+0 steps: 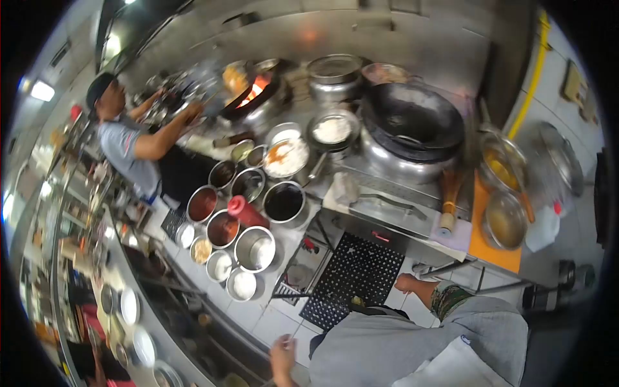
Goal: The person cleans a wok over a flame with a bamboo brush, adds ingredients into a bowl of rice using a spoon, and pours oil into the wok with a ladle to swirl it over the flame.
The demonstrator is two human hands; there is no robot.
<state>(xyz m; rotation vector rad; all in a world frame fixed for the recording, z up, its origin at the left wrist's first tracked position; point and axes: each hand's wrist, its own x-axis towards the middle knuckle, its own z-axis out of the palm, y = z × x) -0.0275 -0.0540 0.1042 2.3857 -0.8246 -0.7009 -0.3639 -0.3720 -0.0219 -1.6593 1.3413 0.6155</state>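
Observation:
My left hand (282, 356) hangs low near the bottom centre, beside my grey shirt, its fingers curled and blurred; whether it holds anything is hidden. To the right, my right hand (405, 282) is partly seen past the patterned sleeve, over the tiled floor beside a black perforated mat (351, 274); its fingers are too small to read. Neither hand touches the cookware. Ahead of me, a large black wok (412, 119) rests on a round metal burner. Left of it are a pan of white food (332, 129) and a bowl with white and orange contents (285, 158).
At left, a co-worker (132, 142) tends a flaming wok (258, 93). Metal pots of sauces and powders surround a red squeeze bottle (247, 211). Two metal bowls stand on an orange board (480, 216) at right. A long counter (151, 309) runs along the lower left.

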